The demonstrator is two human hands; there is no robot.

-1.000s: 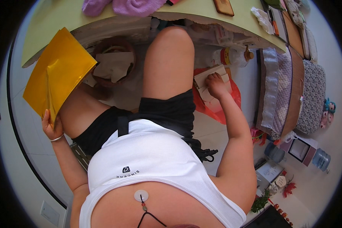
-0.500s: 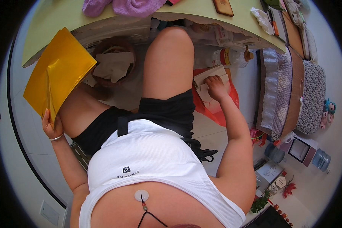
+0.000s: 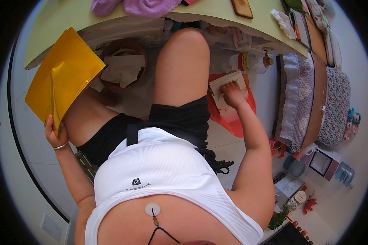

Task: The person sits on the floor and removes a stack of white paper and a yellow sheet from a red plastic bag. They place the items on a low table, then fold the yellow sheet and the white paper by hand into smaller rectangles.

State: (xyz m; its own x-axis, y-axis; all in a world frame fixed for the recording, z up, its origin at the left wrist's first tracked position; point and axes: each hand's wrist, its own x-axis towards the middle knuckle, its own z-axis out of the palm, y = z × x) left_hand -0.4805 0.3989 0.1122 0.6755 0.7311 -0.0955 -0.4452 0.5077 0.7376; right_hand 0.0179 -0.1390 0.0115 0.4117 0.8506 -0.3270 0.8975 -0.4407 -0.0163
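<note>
My left hand (image 3: pixel 57 134), a silver bangle at the wrist, is closed on the lower corner of gold foil paper (image 3: pixel 67 67). The shiny paper is held up at the left, creased down its lower part, with more than one layer showing at its edge. To the right of my raised knee, my right hand (image 3: pixel 233 94) reaches down into an open red plastic bag (image 3: pixel 233 127). Its curled fingers press on a pale paper stack (image 3: pixel 237 77) inside the bag. Whether a sheet is pinched under the fingertips is hidden.
Ahead is a pale green table (image 3: pixel 208 9) with purple fluffy cloth (image 3: pixel 149 7) and a brown phone-like object (image 3: pixel 242 8). Below it stand a round brown bin (image 3: pixel 141 71) with torn paper and a clear bottle (image 3: pixel 253 62). Stacked bedding (image 3: pixel 300 98) is at the right.
My right fingers have shifted very slightly over the paper in the bag. The left hand and the gold paper are nearly still.
</note>
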